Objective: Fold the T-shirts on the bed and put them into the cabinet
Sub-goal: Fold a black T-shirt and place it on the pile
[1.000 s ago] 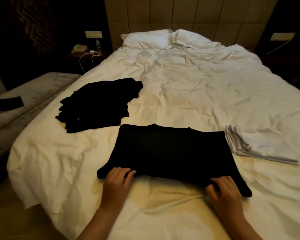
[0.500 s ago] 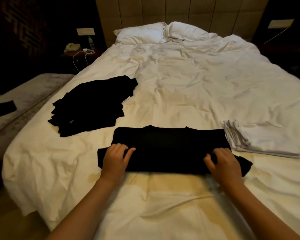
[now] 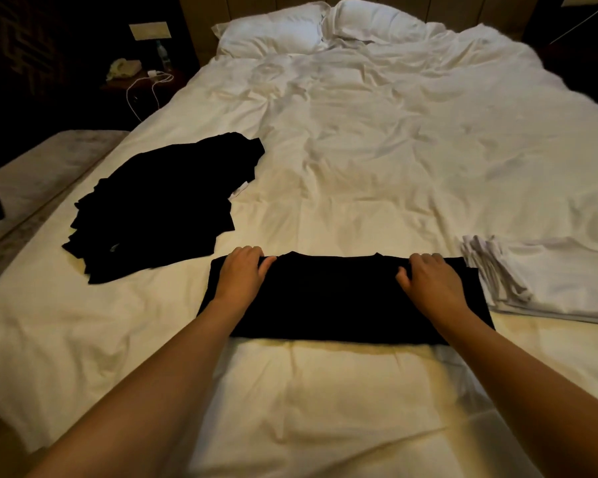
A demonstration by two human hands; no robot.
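A black T-shirt [image 3: 335, 298] lies folded into a wide band across the near part of the white bed [image 3: 377, 150]. My left hand [image 3: 242, 276] grips its folded-over edge at the far left corner, fingers curled on the cloth. At the far right corner my right hand [image 3: 430, 282] holds the same edge. A loose pile of black T-shirts [image 3: 159, 208] lies to the left. On the right sits a stack of folded white T-shirts [image 3: 549, 281]. No cabinet is in view.
Two white pillows [image 3: 325, 25] lie at the headboard. A dark nightstand [image 3: 142, 77] with a white cable, a phone and a bottle stands at the back left. A grey bench [image 3: 42, 174] runs along the bed's left side.
Both hands have carried the T-shirt's near hem away from me and laid it on the far edge, halving the shirt's depth. The camera has leaned forward over the bed.
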